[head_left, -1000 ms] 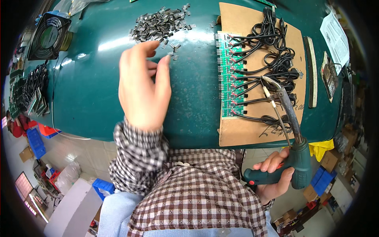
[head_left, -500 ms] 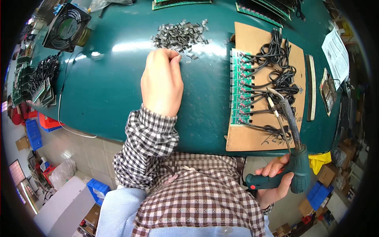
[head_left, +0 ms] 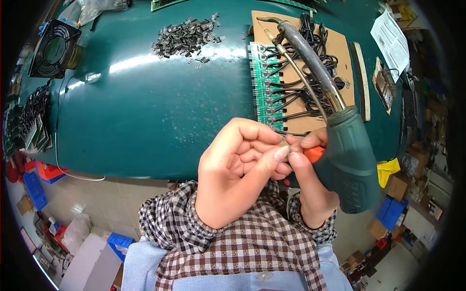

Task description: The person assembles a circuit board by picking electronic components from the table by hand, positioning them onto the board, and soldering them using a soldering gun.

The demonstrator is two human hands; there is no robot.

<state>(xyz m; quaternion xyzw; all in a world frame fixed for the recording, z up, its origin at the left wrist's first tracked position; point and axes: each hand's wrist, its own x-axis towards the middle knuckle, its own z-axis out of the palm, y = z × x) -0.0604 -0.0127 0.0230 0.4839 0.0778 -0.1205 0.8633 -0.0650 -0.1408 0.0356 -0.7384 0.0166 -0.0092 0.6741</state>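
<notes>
My left hand (head_left: pixel 232 177) is raised near the table's front edge, thumb and forefinger pinched on something too small and covered to make out. Its fingertips meet those of my right hand (head_left: pixel 314 186), which also grips a dark green soldering gun (head_left: pixel 353 165) with an orange trigger. The gun's metal tube and thin feed rod point up and away, over a row of green circuit boards (head_left: pixel 262 89). Black cables (head_left: pixel 315 72) run from these boards across a cardboard sheet (head_left: pixel 342 46). Farther off lies a pile of small black connectors with metal pins (head_left: pixel 187 36).
At the far left stands a black fan (head_left: pixel 54 48), with bundled cables and boards (head_left: pixel 36 121) nearer. A pale strip (head_left: pixel 360 80), a paper sheet (head_left: pixel 390 41) and a flat worn board (head_left: pixel 383 85) lie at the right. A white cord (head_left: pixel 73 175) hangs over the front edge.
My left hand has come back from the connector pile to my right hand. My right hand has lifted the soldering gun higher and inward. The whole view has shifted.
</notes>
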